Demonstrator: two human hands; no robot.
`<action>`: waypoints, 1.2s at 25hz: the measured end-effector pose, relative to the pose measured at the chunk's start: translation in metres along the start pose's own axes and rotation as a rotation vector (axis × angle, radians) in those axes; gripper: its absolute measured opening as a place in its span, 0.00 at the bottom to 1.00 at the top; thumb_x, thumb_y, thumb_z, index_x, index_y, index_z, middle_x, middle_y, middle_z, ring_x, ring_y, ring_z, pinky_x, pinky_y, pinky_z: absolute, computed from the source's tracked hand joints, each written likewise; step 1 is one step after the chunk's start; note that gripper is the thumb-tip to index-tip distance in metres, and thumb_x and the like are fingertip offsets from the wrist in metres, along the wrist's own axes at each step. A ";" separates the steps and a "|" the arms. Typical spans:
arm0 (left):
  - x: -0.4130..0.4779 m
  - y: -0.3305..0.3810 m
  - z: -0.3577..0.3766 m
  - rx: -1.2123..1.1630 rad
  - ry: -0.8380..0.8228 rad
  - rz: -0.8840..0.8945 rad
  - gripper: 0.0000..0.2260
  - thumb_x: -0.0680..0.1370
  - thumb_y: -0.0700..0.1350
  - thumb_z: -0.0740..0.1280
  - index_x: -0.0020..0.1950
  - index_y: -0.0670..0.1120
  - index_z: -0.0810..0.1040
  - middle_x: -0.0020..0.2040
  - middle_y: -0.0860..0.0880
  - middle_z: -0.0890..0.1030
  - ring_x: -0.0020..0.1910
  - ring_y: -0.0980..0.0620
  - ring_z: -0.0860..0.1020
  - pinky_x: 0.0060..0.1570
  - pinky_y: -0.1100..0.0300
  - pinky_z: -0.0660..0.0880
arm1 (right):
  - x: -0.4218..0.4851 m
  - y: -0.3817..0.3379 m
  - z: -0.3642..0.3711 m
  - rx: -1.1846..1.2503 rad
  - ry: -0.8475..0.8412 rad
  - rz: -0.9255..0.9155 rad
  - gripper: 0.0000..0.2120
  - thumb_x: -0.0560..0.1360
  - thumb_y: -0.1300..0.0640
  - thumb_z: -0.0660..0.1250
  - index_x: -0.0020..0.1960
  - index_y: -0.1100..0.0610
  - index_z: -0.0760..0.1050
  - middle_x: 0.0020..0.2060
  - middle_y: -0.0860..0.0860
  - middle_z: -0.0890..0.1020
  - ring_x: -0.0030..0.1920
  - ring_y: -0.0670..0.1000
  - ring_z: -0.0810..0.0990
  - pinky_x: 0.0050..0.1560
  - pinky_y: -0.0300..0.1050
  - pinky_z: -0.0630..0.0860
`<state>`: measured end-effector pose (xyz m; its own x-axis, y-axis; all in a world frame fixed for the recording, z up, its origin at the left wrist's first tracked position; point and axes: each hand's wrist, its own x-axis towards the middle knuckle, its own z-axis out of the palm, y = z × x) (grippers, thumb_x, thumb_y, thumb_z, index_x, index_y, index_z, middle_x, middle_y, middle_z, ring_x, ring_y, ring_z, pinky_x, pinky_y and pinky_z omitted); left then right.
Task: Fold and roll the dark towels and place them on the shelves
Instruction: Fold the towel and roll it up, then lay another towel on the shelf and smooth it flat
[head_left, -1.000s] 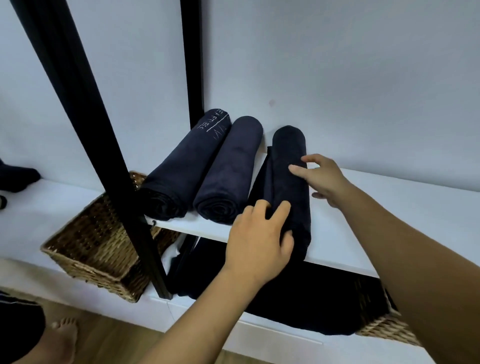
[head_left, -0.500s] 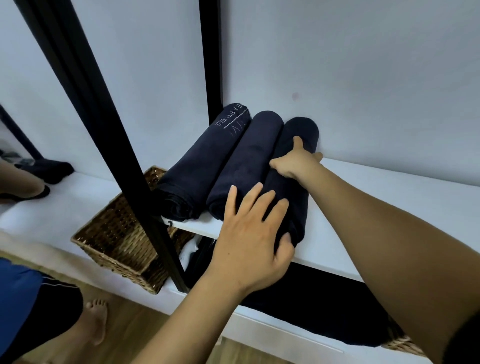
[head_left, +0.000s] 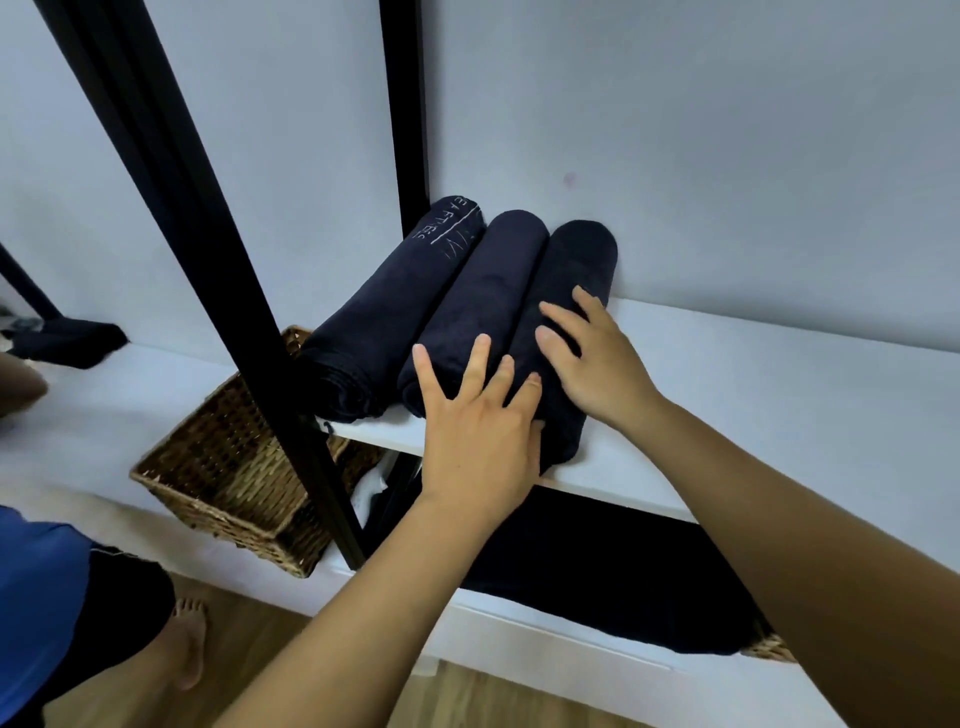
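Rightmost towel (head_left: 574, 260) under both hands (head_left: 478, 431) (head_left: 597, 358)

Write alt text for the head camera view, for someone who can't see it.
A left hand and right hand lie open on rolled dark towels, three side by side on a white shelf. A wicker basket sits lower left.

A home storage corner — white shelf (head_left: 727, 374), wicker basket (head_left: 223, 467), wooden floor (head_left: 249, 603), a bare foot (head_left: 188, 639).
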<state>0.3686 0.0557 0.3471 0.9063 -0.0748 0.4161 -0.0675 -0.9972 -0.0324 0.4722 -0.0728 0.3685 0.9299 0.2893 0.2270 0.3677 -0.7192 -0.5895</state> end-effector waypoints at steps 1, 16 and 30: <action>-0.002 0.001 -0.003 -0.008 0.010 0.008 0.20 0.76 0.55 0.65 0.67 0.50 0.76 0.67 0.47 0.77 0.76 0.42 0.62 0.69 0.26 0.45 | -0.004 0.001 0.000 0.018 0.003 0.001 0.21 0.83 0.45 0.56 0.75 0.48 0.67 0.79 0.50 0.56 0.79 0.50 0.51 0.76 0.46 0.52; -0.179 0.032 0.156 -0.645 -0.601 -0.186 0.20 0.75 0.51 0.62 0.67 0.49 0.73 0.61 0.52 0.76 0.61 0.51 0.75 0.61 0.52 0.73 | -0.243 0.066 0.129 0.112 0.107 -0.107 0.13 0.74 0.57 0.66 0.57 0.58 0.81 0.56 0.52 0.78 0.61 0.52 0.75 0.64 0.49 0.72; -0.150 -0.023 0.300 -1.274 -0.516 -1.572 0.15 0.81 0.43 0.63 0.68 0.45 0.73 0.62 0.47 0.77 0.60 0.51 0.77 0.62 0.55 0.75 | -0.249 0.317 0.140 1.140 0.385 1.536 0.06 0.82 0.58 0.59 0.52 0.53 0.74 0.38 0.48 0.82 0.47 0.47 0.79 0.59 0.46 0.76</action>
<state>0.3590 0.0906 0.0129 0.4611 0.4244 -0.7793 0.7193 0.3355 0.6083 0.3562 -0.2839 0.0166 0.4135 -0.3285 -0.8492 -0.6550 0.5405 -0.5281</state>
